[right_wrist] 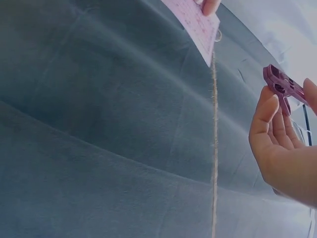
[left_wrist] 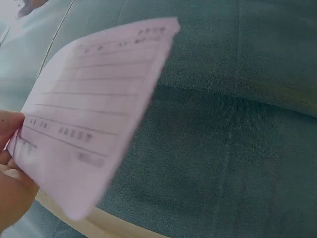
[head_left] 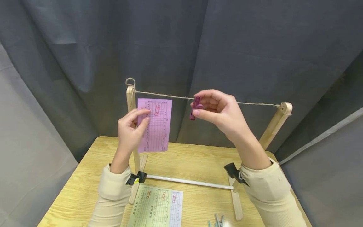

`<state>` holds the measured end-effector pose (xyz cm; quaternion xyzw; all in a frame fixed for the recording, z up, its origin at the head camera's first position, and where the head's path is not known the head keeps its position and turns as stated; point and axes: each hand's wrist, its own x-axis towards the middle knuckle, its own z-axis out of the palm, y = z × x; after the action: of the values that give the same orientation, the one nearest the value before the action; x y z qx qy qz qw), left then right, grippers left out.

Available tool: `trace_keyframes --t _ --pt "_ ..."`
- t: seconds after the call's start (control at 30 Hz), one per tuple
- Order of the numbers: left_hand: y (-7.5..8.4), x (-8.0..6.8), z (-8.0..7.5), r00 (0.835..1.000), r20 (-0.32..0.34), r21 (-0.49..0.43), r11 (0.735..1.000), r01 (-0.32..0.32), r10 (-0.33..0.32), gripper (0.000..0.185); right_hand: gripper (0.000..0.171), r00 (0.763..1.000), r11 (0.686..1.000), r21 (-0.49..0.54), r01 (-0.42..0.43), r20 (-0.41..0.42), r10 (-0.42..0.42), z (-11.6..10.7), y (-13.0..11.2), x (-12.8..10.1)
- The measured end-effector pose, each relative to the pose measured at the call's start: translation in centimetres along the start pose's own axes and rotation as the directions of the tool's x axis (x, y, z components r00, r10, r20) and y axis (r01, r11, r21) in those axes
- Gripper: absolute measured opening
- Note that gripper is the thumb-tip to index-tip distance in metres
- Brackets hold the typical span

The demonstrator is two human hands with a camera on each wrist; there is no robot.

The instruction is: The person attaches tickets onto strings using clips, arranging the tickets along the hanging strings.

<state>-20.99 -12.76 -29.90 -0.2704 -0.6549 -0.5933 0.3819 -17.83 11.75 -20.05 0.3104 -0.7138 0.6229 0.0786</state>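
Note:
A pink printed form point(head_left: 156, 135) hangs from my left hand point(head_left: 131, 126), which pinches its left edge between thumb and fingers. The sheet's top edge lies just below the twine point(head_left: 161, 95) in the head view. In the left wrist view the form point(left_wrist: 89, 104) is slightly bowed. My right hand point(head_left: 219, 110) holds a purple clothespin point(head_left: 195, 108) between thumb and fingers, to the right of the sheet and near the twine. The right wrist view shows the clothespin point(right_wrist: 283, 85) apart from the string point(right_wrist: 215, 139).
The twine runs between a left wooden post point(head_left: 131, 99) and a right wooden post point(head_left: 273, 126). A white rod point(head_left: 190, 181) joins them low down. Green forms point(head_left: 150, 208) and a white-blue form point(head_left: 176, 208) lie on the table point(head_left: 85, 189). Several clothespins point(head_left: 218, 221) lie at the front.

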Motion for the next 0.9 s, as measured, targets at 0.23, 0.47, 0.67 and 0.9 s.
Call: trace_keyframes --t 0.23,0.47,0.67,0.9 --pt "-0.2 0.1 -0.1 0.999 -0.019 -0.014 0.999 0.033 -0.033 0.018 0.024 0.999 0.999 0.033 -0.017 -0.033 0.018 1.3 -0.9 2.9" --pt "-0.2 0.4 0.1 0.998 -0.028 -0.033 0.998 0.060 -0.061 0.018 0.018 0.995 0.997 0.018 -0.080 -0.059 0.081 2.5 -1.2 6.0" --pt "-0.1 0.5 0.4 0.996 -0.037 -0.055 0.996 0.076 -0.078 0.017 0.016 0.995 0.996 0.017 -0.092 -0.047 0.093 3.4 -1.0 8.2" --pt "-0.2 0.6 0.4 0.996 -0.054 -0.027 0.997 0.073 -0.074 0.017 0.012 0.988 0.991 -0.018 -0.133 -0.078 0.131 4.2 -0.7 9.6"
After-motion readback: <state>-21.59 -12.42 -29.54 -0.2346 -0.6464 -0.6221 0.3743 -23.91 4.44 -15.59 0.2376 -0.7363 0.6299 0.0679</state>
